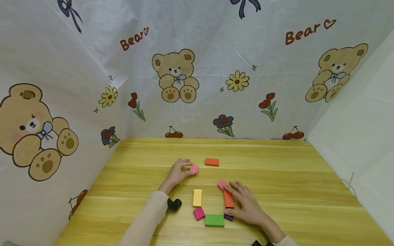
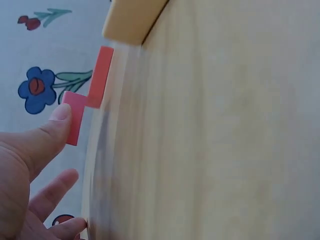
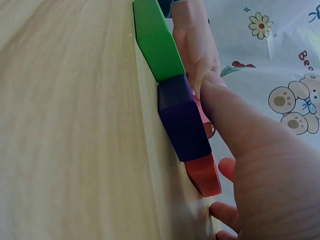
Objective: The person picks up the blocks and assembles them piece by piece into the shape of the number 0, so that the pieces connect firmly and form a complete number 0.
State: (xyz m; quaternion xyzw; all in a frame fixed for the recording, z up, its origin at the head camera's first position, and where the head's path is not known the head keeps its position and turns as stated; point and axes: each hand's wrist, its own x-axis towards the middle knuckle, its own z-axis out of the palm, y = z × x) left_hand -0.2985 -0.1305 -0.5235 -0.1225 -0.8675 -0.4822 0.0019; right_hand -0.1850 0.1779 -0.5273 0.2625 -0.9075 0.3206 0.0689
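Note:
Between thumb and fingers, my left hand (image 1: 176,174) pinches a small pink block (image 1: 194,169), whose side also shows at the thumb in the left wrist view. My right hand (image 1: 245,204) lies spread over the right side of a block arrangement. Its thumb is at a purple block (image 1: 228,217), and its index finger reaches the junction of an orange block (image 1: 228,199) and another pink block (image 1: 222,185). In the right wrist view, the purple block (image 3: 184,117) stands between the green block (image 3: 159,47) and an orange block (image 3: 204,175); the thumb is beside it.
A green block (image 1: 214,221) forms the near side, with a magenta block (image 1: 198,213) and a yellow block (image 1: 197,198) on the left. Farther back lies a separate orange block (image 1: 212,162). A bear-print cloth (image 1: 209,41) hangs behind the wooden table (image 1: 277,164).

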